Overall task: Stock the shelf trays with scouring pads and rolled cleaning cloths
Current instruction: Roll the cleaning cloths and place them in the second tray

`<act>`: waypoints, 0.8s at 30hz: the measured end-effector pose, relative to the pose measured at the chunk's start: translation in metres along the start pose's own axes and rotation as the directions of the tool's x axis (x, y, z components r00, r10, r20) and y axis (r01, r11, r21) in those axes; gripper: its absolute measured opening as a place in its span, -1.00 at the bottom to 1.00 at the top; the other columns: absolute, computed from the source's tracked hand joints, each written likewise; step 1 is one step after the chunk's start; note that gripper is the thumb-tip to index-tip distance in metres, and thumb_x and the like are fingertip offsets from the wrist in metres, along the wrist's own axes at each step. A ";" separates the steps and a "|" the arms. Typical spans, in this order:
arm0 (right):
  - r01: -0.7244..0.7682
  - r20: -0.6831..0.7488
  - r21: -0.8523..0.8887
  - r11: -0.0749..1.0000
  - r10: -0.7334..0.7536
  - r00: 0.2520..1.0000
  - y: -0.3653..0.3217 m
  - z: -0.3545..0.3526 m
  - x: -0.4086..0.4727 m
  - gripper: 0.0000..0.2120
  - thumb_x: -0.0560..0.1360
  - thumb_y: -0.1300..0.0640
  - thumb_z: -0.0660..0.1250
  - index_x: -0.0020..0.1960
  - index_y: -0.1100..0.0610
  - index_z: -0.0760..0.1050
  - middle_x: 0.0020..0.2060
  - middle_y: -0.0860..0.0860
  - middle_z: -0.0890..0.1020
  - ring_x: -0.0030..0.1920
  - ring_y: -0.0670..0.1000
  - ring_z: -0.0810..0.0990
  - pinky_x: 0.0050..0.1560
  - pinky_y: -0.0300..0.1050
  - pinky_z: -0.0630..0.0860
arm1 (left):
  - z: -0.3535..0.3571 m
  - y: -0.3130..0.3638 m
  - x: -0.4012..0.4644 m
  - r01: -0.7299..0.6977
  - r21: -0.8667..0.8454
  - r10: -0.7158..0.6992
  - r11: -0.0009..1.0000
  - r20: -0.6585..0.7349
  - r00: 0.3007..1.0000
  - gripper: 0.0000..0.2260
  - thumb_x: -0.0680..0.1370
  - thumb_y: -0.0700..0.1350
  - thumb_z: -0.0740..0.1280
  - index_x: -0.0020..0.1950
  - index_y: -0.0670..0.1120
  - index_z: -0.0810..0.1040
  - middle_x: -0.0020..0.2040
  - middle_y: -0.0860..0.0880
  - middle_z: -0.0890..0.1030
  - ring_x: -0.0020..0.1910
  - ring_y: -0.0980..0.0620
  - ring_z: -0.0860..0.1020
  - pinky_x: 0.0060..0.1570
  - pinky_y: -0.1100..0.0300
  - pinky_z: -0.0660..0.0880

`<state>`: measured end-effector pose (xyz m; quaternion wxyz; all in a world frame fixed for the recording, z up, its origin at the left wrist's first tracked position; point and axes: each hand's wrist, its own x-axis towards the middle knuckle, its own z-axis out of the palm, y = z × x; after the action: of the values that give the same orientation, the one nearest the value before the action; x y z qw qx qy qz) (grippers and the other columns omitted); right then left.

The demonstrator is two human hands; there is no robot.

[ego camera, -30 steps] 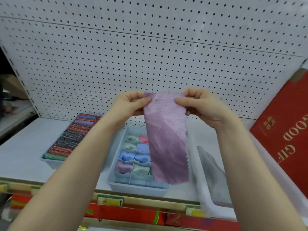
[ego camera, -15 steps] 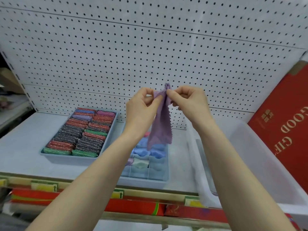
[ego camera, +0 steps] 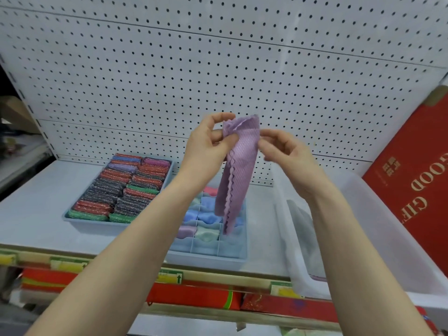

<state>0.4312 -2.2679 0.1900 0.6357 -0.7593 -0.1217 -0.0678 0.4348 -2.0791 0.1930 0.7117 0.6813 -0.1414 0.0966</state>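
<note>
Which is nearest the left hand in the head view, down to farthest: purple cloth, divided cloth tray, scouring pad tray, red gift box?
1. purple cloth, pinched by the left hand
2. divided cloth tray, below it
3. scouring pad tray, lower left
4. red gift box, far right

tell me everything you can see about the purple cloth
The purple cloth is lilac with a fine dotted weave and wavy, scalloped edges. It is folded lengthwise and hangs from its top end above the divided tray. The left hand pinches its upper edge; the right hand's fingertips are at its right side.
</note>
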 end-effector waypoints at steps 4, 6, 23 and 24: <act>-0.093 0.351 0.063 0.994 0.066 0.934 0.028 0.010 -0.008 -0.68 0.53 0.21 0.36 0.28 0.21 0.52 0.18 0.12 0.63 0.19 0.07 0.59 0.30 0.01 0.48 | -0.006 0.015 0.007 0.041 -0.210 -0.033 0.977 0.039 0.999 -0.74 0.58 -0.35 0.28 0.19 -0.06 0.46 -0.23 0.03 0.69 -0.25 0.04 0.62 -0.21 0.15 0.57; -0.127 0.310 0.134 0.983 0.081 0.947 0.029 0.019 -0.009 -0.72 0.49 0.21 0.38 0.18 0.24 0.59 0.08 0.14 0.67 0.07 0.08 0.63 0.25 0.07 0.52 | -0.010 0.018 0.012 0.062 -0.248 -0.058 0.967 0.022 0.998 -0.76 0.59 -0.32 0.28 0.21 -0.09 0.47 -0.21 0.01 0.68 -0.25 0.05 0.62 -0.21 0.19 0.57; -0.020 -0.040 0.161 0.987 0.027 0.999 0.034 0.022 -0.008 -0.76 0.50 0.46 0.28 0.02 0.25 0.66 -0.10 0.11 0.70 -0.08 0.03 0.64 -0.01 -0.08 0.59 | -0.001 -0.047 -0.014 0.324 -0.118 -0.324 0.939 0.020 0.946 -0.85 0.50 -0.32 0.40 -0.11 -0.07 0.65 -0.22 0.01 0.66 -0.28 0.01 0.60 -0.17 0.09 0.53; 0.067 -0.033 0.132 0.989 -0.064 0.997 0.027 0.021 -0.007 -0.73 0.48 0.50 0.27 -0.02 0.25 0.68 -0.09 0.11 0.69 -0.05 0.02 0.64 0.02 -0.06 0.58 | 0.000 -0.042 -0.012 0.286 -0.139 -0.287 0.948 0.017 0.958 -0.83 0.50 -0.35 0.39 -0.15 -0.09 0.64 -0.25 0.01 0.66 -0.32 0.03 0.60 -0.19 0.10 0.53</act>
<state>0.4310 -2.2524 0.1586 0.6840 -0.7098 -0.1419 -0.0911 0.4371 -2.0802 0.1494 0.7645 0.6427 -0.0461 -0.0167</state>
